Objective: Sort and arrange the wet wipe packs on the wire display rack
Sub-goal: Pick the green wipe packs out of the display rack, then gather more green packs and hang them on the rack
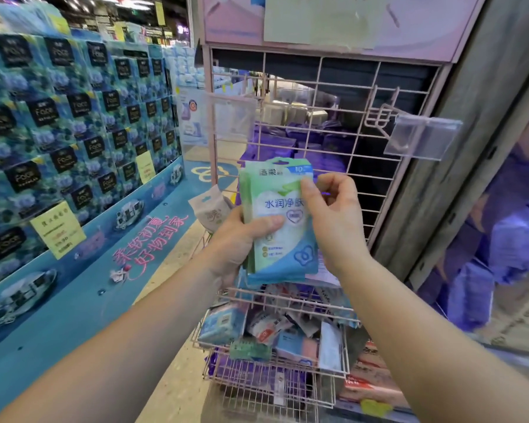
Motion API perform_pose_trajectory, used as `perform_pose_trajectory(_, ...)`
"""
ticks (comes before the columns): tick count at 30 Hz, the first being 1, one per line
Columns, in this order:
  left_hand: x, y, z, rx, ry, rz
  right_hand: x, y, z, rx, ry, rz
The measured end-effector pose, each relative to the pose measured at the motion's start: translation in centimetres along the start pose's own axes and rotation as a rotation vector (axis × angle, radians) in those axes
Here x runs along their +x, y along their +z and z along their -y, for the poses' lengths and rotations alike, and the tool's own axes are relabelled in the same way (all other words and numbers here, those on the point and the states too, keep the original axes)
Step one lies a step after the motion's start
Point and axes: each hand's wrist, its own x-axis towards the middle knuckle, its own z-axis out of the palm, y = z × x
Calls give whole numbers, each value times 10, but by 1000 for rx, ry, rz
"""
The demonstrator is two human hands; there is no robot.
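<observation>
Head view: left hand [242,239] grips a stack of wipe packs [280,221] while right hand [333,215] pinches the front pack's top, seemingly aiming for the hook [382,112] at two o'clock.

Green-and-blue wet wipe packs [280,221]; pink wire display rack [324,123].

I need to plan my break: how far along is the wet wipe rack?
Early. Done: nothing hangs on the empty hook of the pink wire rack. In hand: the left hand grips a stack of green-blue wipe packs; the right hand pinches the front pack's top. Left: mixed packs still jumbled in the lower basket.
</observation>
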Motion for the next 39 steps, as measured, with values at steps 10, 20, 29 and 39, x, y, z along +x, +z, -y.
perform_pose_trajectory(10,-6,-7,-1,-30,-19,203,-25,10,-10,428,440,376)
perform_pose_trajectory(20,-9,-52,-22,67,33,-32,5,-41,-21,-222,188,279)
perform_pose_trajectory(29,-9,-83,-19,-29,14,-146,-18,-42,-60,-1373,-241,672)
perform_pose_trajectory(39,-14,-96,-14,-77,-50,-214,-10,-45,-52,-1384,-257,632)
